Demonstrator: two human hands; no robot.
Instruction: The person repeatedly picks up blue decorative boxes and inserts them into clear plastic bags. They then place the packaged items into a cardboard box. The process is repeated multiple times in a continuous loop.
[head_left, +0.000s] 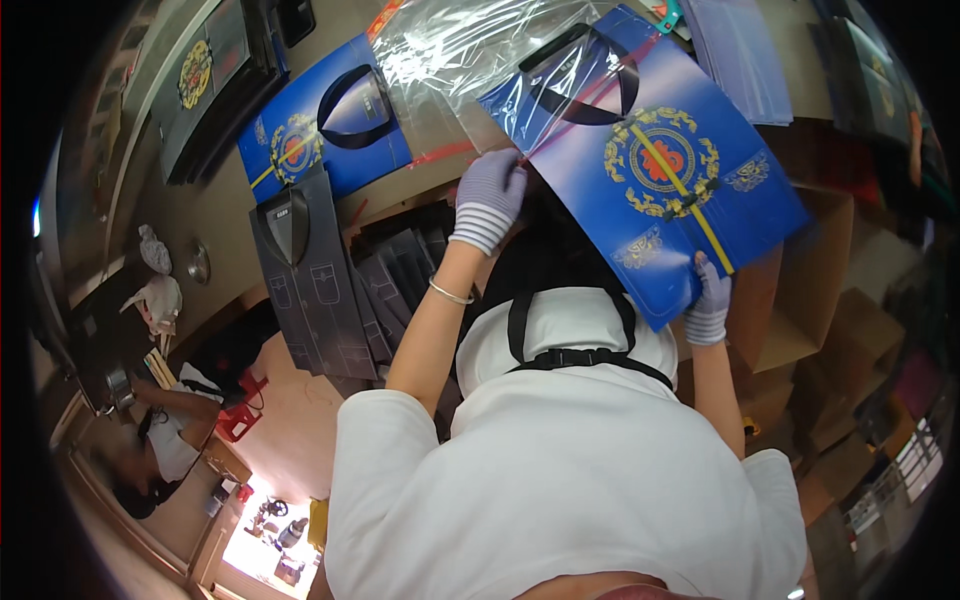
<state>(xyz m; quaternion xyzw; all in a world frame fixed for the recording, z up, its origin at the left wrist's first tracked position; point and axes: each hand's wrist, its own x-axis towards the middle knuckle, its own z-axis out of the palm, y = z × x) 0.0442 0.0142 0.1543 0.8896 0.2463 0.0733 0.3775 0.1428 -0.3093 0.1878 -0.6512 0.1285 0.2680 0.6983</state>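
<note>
My left hand [489, 198], in a purple and white striped knit glove, is closed at the red-striped edge of a clear plastic bag [440, 50]. The plastic partly covers the top of a large blue gift bag [690, 190] with a black handle and a yellow and red emblem. In a matching glove, my right hand [710, 298] grips the blue gift bag's lower edge, its thumb on the printed front. The gift bag is tilted, its handle end over the table. Most of my right fingers are hidden behind it.
Another blue gift bag [330, 130] lies left on the table. Below it are several dark grey shirt-patterned bags [315, 275]. A stack of clear sleeves [740, 60] lies at the far right, near a teal tool [668, 14]. Cardboard boxes [810, 290] stand right; another person [175, 440] is lower left.
</note>
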